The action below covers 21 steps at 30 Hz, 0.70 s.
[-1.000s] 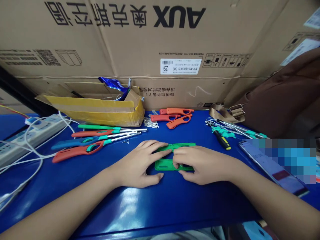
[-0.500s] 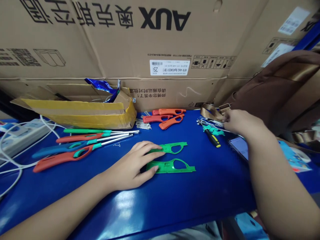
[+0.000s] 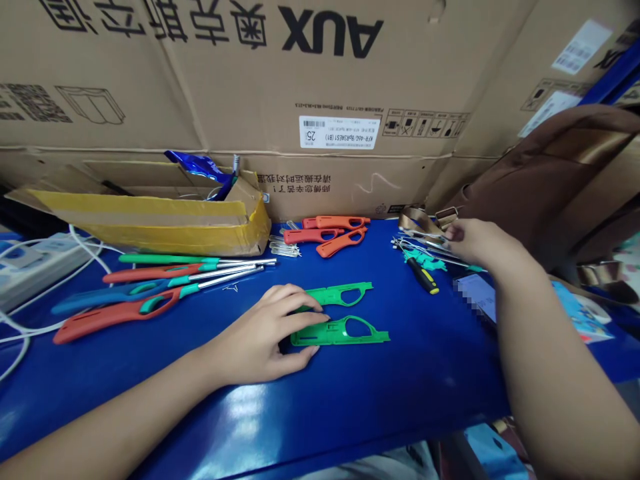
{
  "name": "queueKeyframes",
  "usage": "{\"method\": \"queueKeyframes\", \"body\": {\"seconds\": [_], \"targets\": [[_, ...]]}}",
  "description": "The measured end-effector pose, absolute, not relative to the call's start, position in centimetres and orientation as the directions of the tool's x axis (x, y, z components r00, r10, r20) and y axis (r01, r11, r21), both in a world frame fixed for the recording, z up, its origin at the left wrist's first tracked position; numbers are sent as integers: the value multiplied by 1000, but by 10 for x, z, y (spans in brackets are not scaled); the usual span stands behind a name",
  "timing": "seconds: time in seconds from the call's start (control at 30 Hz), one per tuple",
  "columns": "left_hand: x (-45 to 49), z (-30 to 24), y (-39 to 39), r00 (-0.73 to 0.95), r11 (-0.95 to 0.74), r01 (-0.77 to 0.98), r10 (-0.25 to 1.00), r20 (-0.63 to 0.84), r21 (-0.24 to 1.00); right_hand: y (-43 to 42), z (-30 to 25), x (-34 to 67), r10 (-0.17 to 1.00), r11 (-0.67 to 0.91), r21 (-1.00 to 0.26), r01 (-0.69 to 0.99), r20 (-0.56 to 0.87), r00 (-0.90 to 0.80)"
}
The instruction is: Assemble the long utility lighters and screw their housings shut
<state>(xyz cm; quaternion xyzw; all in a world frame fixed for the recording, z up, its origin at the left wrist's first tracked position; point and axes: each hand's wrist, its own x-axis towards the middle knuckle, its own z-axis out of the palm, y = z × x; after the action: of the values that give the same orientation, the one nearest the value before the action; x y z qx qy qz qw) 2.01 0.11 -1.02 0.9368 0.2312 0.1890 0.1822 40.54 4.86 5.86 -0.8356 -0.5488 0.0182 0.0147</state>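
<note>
My left hand point(image 3: 270, 330) rests on the table with its thumb and index finger around the left end of the nearer green lighter shell half point(image 3: 373, 333). Its other fingers lie over the end of the farther green shell half point(image 3: 333, 295). Both halves lie side by side, hollow side up. At the right, my right hand point(image 3: 473, 243) is closed in a pinch over a pile of thin metal rods and wires point(image 3: 430, 245); whatever is between its fingertips is hidden. Small teal parts point(image 3: 425, 260) and a black-and-yellow screwdriver point(image 3: 423, 275) lie beside this pile.
Assembled long lighters point(image 3: 145, 293) lie at the left, near a yellow-taped carton point(image 3: 200, 230). Orange and red shells point(image 3: 330, 235) and small clear parts point(image 3: 285, 247) sit at the back. A phone point(image 3: 475, 293), brown bag point(image 3: 540, 173), power strip point(image 3: 45, 263) and cardboard wall point(image 3: 225, 87) surround the blue table.
My left thumb has slid off the nearer green shell half to its near edge. My right hand stays at the rod pile, with its fingers slightly shifted. The view has moved slightly.
</note>
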Motion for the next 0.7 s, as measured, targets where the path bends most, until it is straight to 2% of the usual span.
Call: {"method": "queueKeyframes", "body": {"seconds": [0.17, 0.23, 0.27, 0.3, 0.37, 0.47, 0.53, 0.7], "targets": [[22, -12, 1, 807, -808, 398, 534, 253, 434, 42, 50, 355, 962, -141, -163, 976, 210, 174], [21, -10, 1, 810, -811, 416, 536, 238, 411, 35, 45, 333, 918, 204, -220, 954, 382, -108], [20, -9, 0, 812, -813, 427, 537, 228, 395, 31, 43, 323, 883, 325, -229, 918, 422, -208], [20, -8, 0, 812, -815, 440, 540, 221, 377, 26, 41, 314, 855, 425, -229, 876, 420, -305], [19, -6, 0, 811, -817, 461, 547, 209, 347, 17, 36, 300, 813, 565, -219, 795, 310, -492], [18, -4, 0, 806, -819, 492, 557, 202, 296, 7, 29, 287, 808, 584, -252, 772, 92, -581], [17, -3, 2, 797, -818, 523, 569, 203, 240, 5, 24, 283, 815, 562, -254, 787, 7, -580], [11, -1, 8, 763, -793, 602, 605, 228, 91, 8, 21, 283, 830, 544, -250, 801, 15, -558]]}}
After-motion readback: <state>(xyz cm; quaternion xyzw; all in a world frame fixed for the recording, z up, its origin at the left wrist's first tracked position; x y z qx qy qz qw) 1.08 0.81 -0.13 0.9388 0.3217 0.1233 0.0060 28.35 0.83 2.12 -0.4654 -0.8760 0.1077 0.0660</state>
